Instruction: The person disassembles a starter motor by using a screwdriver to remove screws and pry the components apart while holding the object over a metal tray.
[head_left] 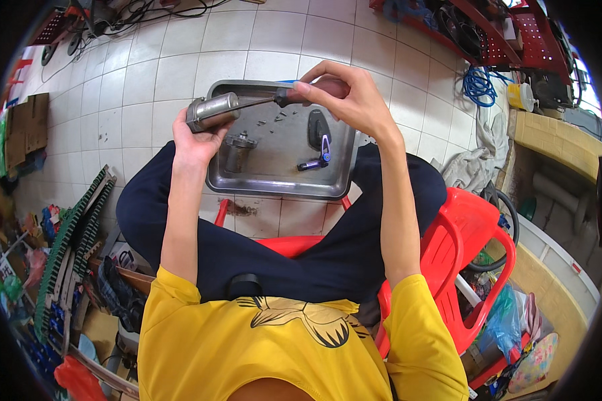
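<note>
Watching from nearby, I see the left hand [201, 137] grasping a metal cylinder [214, 110] up over the far left part of the tray [281, 191], on its side, with one end facing right. The right hand [358, 97] has its fingers wrapped about the handle of a screwdriver [285, 98], whose shaft runs leftward to that end of the cylinder (whether the tip sits in a slot or merely rests there, I cannot tell from where I stand). To do this well, I would keep shaft and cylinder in one straight line, since a slanting blade tends to climb out and chew the metal. The left hand's hold ought to be firm and well back from the tip, because a slip would send the point toward those fingers. Steady pressure first, then any turn or nudge, in small amounts. Both hands work in the air, so lowering the cylinder against the tray would, I think, give it something to brace on. Working above the tray is sensible, though: anything dropped would likely land inside. Small dark bits [279, 117] lie scattered in there, near a flanged part [239, 152], a black oval [319, 127] and a blue tool [324, 154], so I would mind not to knock those together.
</note>
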{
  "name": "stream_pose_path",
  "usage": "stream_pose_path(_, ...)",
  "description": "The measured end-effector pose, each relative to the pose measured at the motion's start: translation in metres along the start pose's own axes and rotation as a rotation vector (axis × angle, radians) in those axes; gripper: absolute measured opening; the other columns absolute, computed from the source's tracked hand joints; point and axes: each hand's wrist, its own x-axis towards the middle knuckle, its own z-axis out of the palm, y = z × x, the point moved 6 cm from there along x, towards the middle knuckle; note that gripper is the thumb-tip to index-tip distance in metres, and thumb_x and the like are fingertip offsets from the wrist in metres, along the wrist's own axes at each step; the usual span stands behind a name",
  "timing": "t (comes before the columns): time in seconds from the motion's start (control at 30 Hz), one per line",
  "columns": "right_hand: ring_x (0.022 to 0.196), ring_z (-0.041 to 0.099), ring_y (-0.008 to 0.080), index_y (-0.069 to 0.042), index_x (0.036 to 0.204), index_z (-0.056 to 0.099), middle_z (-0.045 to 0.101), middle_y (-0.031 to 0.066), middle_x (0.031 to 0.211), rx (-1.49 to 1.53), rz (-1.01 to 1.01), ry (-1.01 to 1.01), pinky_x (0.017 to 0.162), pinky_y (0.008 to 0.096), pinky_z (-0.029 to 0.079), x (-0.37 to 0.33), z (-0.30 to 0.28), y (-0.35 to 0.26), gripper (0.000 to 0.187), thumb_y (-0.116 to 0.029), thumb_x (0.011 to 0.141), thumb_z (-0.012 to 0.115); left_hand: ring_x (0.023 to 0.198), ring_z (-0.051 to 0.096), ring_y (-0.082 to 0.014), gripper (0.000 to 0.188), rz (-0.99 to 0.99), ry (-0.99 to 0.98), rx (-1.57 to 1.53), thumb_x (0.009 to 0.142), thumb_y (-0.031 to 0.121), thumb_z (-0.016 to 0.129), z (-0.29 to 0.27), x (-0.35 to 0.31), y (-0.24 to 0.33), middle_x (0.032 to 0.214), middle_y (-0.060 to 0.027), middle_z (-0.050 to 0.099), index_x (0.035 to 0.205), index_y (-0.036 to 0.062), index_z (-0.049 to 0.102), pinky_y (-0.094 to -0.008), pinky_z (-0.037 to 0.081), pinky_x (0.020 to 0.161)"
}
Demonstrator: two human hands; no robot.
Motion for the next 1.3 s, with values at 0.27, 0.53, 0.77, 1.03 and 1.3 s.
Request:
stream_pose_path(0.27,0.086,0.072,0.0132,-0.003,0.107,0.072,0.077,0.0087,0.098,-0.054,-0.335,0.048,0.083,0.0279,0.056,-0.004,-0.003,0.005,0.027,-0.022,0.090,0.082,0.138,0.050,-0.0409,0.047,-0.008,0.034,0.000,0.106,0.034,0.036,0.005,-0.005,-0.002,0.143,-0.0230,0.057,0.131,0.0015,0.060,-0.0583,0.034,0.121)
stream_pose_path(0.53,0.087,0.074,0.0161,-0.003,0.106,0.072,0.076,0.0086,0.094,-0.101,-0.088,0.126,0.078,0.0290,0.057,0.000,-0.006,0.010,0.034,-0.031,0.091,0.081,0.139,0.049,-0.0423,0.047,-0.026,0.024,-0.014,0.105,0.033,0.036,0.008,-0.007,-0.003,0.145,-0.0239,0.055,0.132,0.0019,0.059,-0.0578,0.033,0.122)
stream_pose_path(0.77,0.084,0.073,0.0158,-0.006,0.114,0.069,0.075,0.0076,0.092,-0.111,-0.409,0.150,0.077,0.0282,0.058,-0.001,-0.005,0.007,0.034,-0.026,0.090,0.083,0.140,0.048,-0.0426,0.046,-0.009,0.037,-0.017,0.105,0.032,0.038,0.006,-0.007,0.000,0.146,-0.0244,0.054,0.132,0.0019,0.059,-0.0586,0.033,0.122)
stream_pose_path(1.03,0.066,0.065,0.0094,-0.004,0.105,0.071,0.069,0.0047,0.075,-0.069,-0.050,0.068,0.055,0.0270,0.048,0.001,-0.003,0.015,0.030,-0.034,0.098,0.074,0.138,0.049,-0.0435,0.045,-0.003,0.023,-0.019,0.105,0.030,0.038,0.004,-0.004,0.002,0.146,-0.0249,0.053,0.132,0.0009,0.059,-0.0594,0.033,0.122)
stream_pose_path(1.3,0.104,0.075,0.0194,-0.006,0.113,0.067,0.072,0.0051,0.119,-0.079,-0.335,0.002,0.094,0.0321,0.059,0.002,-0.001,0.018,0.028,-0.014,0.090,0.082,0.140,0.047,-0.0447,0.047,0.004,0.017,0.003,0.105,0.031,0.039,0.007,-0.005,0.000,0.148,-0.0256,0.052,0.134,-0.0003,0.057,-0.0608,0.035,0.121)
